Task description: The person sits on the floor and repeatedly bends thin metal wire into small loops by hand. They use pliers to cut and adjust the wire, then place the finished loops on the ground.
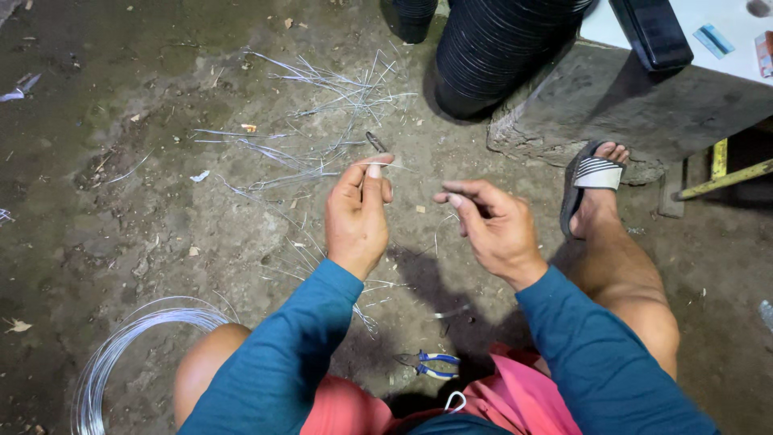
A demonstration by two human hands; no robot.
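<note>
Left hand (357, 213) pinched thin wire piece (385, 166) at fingertips; right hand (493, 227) loosely curled, empty. Best kept pinch firm near wire end. Pliers (428, 365) lay below, wire coil (121, 346) left.

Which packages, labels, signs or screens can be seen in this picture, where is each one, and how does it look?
Dark box: top right, on the white tabletop, long, black, glossy.
Small blue label: on the same tabletop, right of the box, rectangular, light blue.
Card or packet: at the right edge, reddish and white, cut off.
No screens or signs.
</note>
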